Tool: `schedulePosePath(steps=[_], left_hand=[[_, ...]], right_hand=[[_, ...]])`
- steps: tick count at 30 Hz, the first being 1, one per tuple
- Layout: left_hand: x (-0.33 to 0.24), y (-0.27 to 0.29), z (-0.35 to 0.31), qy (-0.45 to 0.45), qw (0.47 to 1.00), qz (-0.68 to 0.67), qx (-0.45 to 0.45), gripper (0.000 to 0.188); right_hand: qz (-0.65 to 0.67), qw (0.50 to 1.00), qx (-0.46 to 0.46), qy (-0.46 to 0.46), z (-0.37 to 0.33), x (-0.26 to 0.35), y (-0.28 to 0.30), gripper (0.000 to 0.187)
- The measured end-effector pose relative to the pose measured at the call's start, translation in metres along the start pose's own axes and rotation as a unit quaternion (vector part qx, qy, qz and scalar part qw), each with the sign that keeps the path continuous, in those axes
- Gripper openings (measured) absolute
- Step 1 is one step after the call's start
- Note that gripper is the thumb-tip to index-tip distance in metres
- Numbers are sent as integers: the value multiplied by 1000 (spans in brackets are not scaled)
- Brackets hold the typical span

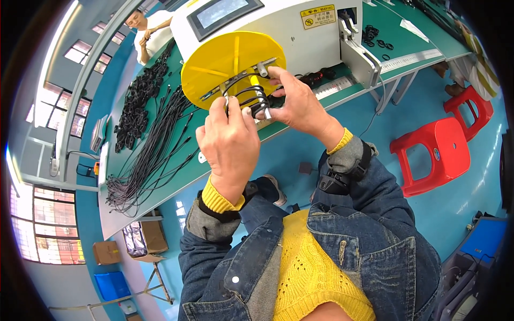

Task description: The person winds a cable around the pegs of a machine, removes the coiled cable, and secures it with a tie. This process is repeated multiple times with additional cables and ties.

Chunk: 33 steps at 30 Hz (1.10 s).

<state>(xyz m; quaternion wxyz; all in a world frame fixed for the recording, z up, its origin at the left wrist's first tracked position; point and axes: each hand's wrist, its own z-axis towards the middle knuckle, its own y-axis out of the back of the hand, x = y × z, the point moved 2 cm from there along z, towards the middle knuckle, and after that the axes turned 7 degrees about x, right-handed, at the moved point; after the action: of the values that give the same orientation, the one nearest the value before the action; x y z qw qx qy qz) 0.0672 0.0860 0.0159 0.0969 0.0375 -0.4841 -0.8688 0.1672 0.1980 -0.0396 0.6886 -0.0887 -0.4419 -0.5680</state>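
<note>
A black cable (247, 90) lies in several loose loops around the posts of a round yellow disc (214, 67), on the front of a white winding machine (308, 45). At the left side of the loops, the fingers of my left hand (229, 144) are pinched on the cable. My right hand (304, 104) curves around the right side of the loops, its thumb by the lower metal post end and its fingers near the upper post. The cable's ends are partly hidden behind my fingers.
Long straight black cables (155, 142) and a heap of coiled ones (140, 101) cover the left of the green table (179, 174). Small black rings (381, 44) lie at the right. Red stools (439, 155) stand on the floor. Another person (155, 27) is across the table.
</note>
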Motion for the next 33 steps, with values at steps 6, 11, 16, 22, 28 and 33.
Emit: schedulePosePath(steps=[6,11,16,22,28,33], left_hand=[[28,-25,4,-88,987,-136,4,46],[31,-27,5,-89,970,-224,18,49],[25,-18,12,-79,969,-233,-11,42],[23,-13,14,-132,984,-103,64,26],[26,-14,23,-108,971,-175,121,20],[26,-13,25,-117,971,-179,103,18]], right_hand=[[62,997,35,-19,6,-4,-3,84],[55,996,65,-11,8,-5,-11,84],[12,999,11,49,0,2,-22,73],[21,997,-66,44,-4,6,-41,49],[-4,999,-32,-19,8,13,-39,34],[-31,998,-41,-29,6,18,-36,36]])
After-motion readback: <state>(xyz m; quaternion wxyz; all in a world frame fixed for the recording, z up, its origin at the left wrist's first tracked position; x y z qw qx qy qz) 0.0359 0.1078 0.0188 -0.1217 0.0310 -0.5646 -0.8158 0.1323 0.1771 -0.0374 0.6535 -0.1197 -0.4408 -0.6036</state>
